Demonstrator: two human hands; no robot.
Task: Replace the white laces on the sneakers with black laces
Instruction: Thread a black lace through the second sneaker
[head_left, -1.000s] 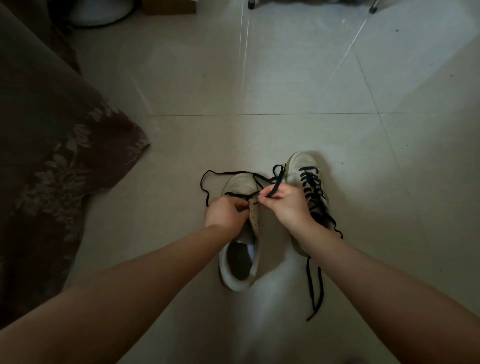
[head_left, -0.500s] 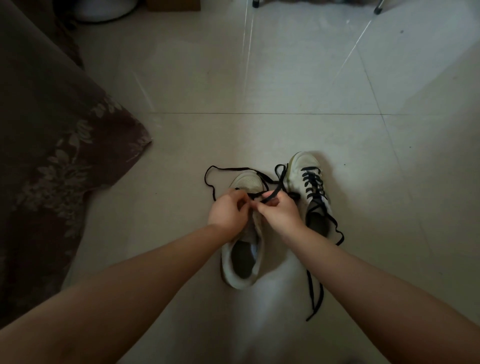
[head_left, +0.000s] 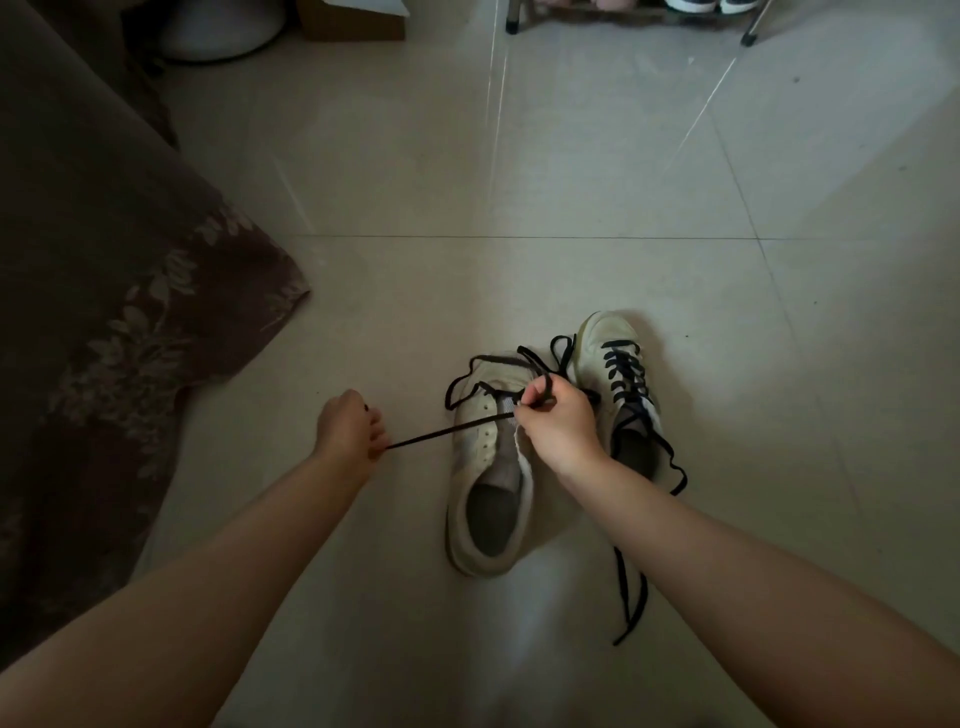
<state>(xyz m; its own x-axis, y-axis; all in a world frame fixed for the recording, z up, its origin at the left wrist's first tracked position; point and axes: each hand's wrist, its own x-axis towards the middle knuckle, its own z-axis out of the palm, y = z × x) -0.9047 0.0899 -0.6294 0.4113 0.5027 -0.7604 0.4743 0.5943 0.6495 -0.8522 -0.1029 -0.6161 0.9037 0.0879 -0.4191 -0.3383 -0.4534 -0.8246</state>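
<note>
Head view: on the tiled floor (head_left: 571, 171), the left hand (head_left: 347, 427) pinches the black lace (head_left: 441, 432) drawn taut out of the left sneaker (head_left: 491, 467) while the right hand (head_left: 558, 423) pinches its other end; apparently mid-threading, with the next eyelet to follow, beside the already laced right sneaker (head_left: 618, 374).

— What are the hands doing?

— The left hand (head_left: 347, 427) grips one end of a black lace (head_left: 441, 433), drawn taut out to the left of the near sneaker (head_left: 480, 452). The right hand (head_left: 558, 423) pinches the other part of that lace above the tongue.

— And the second shoe?

— The far sneaker (head_left: 613, 358) stands just beside it on the tiled floor (head_left: 519, 182), already threaded in black, its loose ends trailing toward the camera. A brown patterned cloth (head_left: 104, 286) lies at the left.
</note>
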